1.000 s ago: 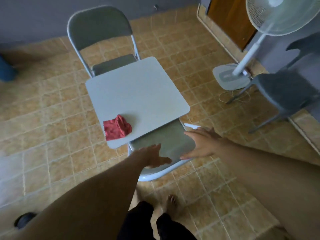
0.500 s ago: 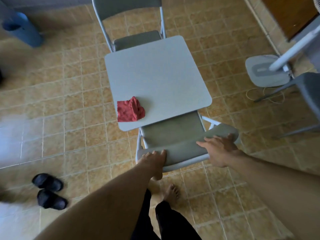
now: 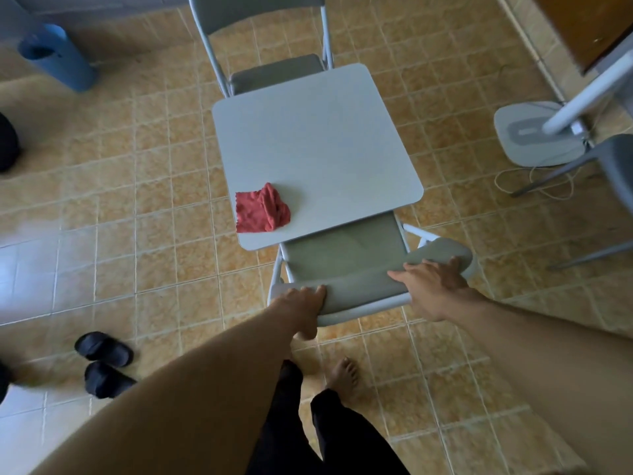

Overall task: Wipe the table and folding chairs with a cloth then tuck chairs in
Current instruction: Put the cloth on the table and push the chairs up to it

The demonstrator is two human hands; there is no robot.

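Note:
A small square grey table (image 3: 318,138) stands on the tiled floor. A crumpled red cloth (image 3: 262,213) lies on its near left corner. The near folding chair (image 3: 346,258) has its seat partly under the table's front edge. My left hand (image 3: 303,303) grips the left end of its backrest. My right hand (image 3: 433,281) holds the right end of the same backrest. The far folding chair (image 3: 270,73) stands at the table's opposite side, its seat partly under the tabletop.
A blue bin (image 3: 56,56) stands at the back left. Black slippers (image 3: 102,363) lie on the floor to my left. A white fan base (image 3: 534,138) with a loose cord and another grey chair's legs (image 3: 561,169) are on the right. My bare foot (image 3: 342,373) is behind the chair.
Both hands went from reaching over the chair to gripping the ends of its backrest. The view tilted down, and the chair's seat sits partly beneath the table edge.

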